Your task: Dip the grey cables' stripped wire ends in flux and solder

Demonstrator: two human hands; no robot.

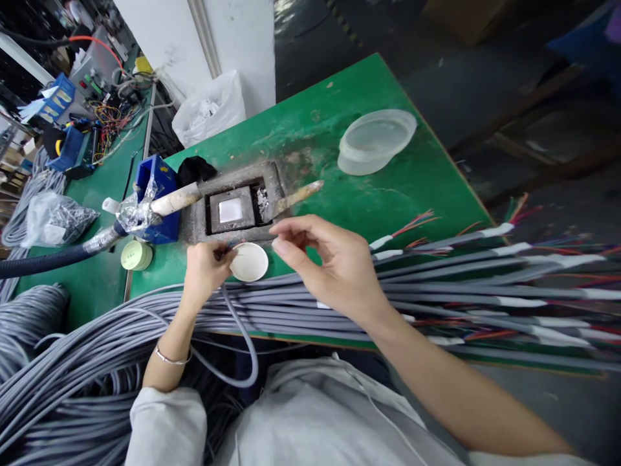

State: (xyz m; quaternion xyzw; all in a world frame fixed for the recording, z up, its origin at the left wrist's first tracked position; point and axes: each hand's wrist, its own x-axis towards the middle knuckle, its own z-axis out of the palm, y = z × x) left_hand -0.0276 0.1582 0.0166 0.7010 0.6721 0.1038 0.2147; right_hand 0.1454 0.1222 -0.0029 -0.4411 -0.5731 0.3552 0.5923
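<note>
Here the left hand [206,266] reaches over the near edge of the green surface [315,129], fingers clenched on a grey cable [254,353] whose stripped end meets the rim of a small white dish [249,261]. The right hand [334,265] hovers just beside the dish, thumb and forefinger nearly pinched; I cannot tell whether they grip anything. Behind the dish stands a solder pot [231,210] with a brush [294,197] across its edge, and a cable bundle [460,291] lies under both wrists.

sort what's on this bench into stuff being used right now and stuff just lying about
In use: grey cable in left hand, right hand, white dish, probably solder pot.
Lying about: clear tubs, tape roll, plastic bag, blue bin.
</note>
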